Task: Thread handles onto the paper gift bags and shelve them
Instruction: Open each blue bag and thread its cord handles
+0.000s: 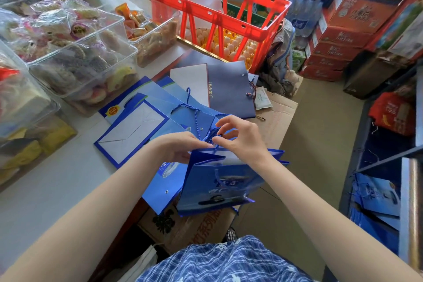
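While snack tubs (75,52) crowded the far left of the white counter (45,190), lay fanned beside them: flat blue bags (135,130), one with its grey bottom fold facing up, loose blue cord (185,107) looped over them. Behind those, a dark navy bag (229,89) flat on its side with a twisted cord through its eyelets. Further back, a red crate (219,14) holding trays of eggs (231,49).

At centre, held upright and open-mouthed above the counter's edge and a cardboard box (183,229): the blue gift bag (217,185), printed side toward the camera, one cord end already hanging down its front panel. Left hand (180,146) at the bag's top rim, fingers curled, pinching the rim and the cord (209,135) just where it met the paper. Right hand (240,135) just beside it and touching, thumb and forefinger pinched on the same cord above the rim, remaining fingers loosely bent. Whether the cord had passed through the eyelet: could not tell, hidden by fingers.

To the right, stacked red cartons (336,36) on the floor, then a dark shelf (389,160) with more blue bags (377,194) standing on a lower level.
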